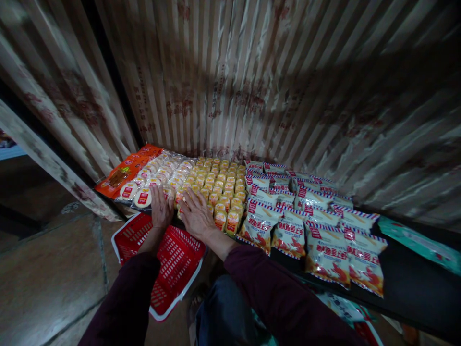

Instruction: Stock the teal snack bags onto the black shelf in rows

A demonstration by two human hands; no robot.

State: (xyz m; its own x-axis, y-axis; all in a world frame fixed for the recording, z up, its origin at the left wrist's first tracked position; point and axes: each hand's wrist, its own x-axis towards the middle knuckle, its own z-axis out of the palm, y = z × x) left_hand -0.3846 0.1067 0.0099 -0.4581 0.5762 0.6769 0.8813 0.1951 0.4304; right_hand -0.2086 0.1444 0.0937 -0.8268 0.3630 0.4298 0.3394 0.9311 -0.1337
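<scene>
Several rows of yellow packs (220,192) lie on a low shelf (406,283), left of its middle, from the front edge to the back edge; white packs (144,196) fill the place just left of them, and an orange bag (124,175) lies flat at the left end. Both hands reach in over the front edge; the left hand (162,211) rests among the white packs near the border with the yellow ones, fingers close together; the right hand (197,217) lies over the front yellow packs, fingers spread; neither appears clamped on anything, though what is under the palms is hidden.

For neat lines, it seems best to press with flat palms and light, even force, since the wrappers look slick and soft; use the finger sides to square a row, and push toward the back edge rather than sideways; a strong sideways push by the right hand could crowd the snack bags (261,223), which stand close by on the right half. Let the left hand act as a fence at the border, so the two kinds do not mix; mind the front edge too, as a loose pack could drop toward the red basket (176,264) below the left part.
</scene>
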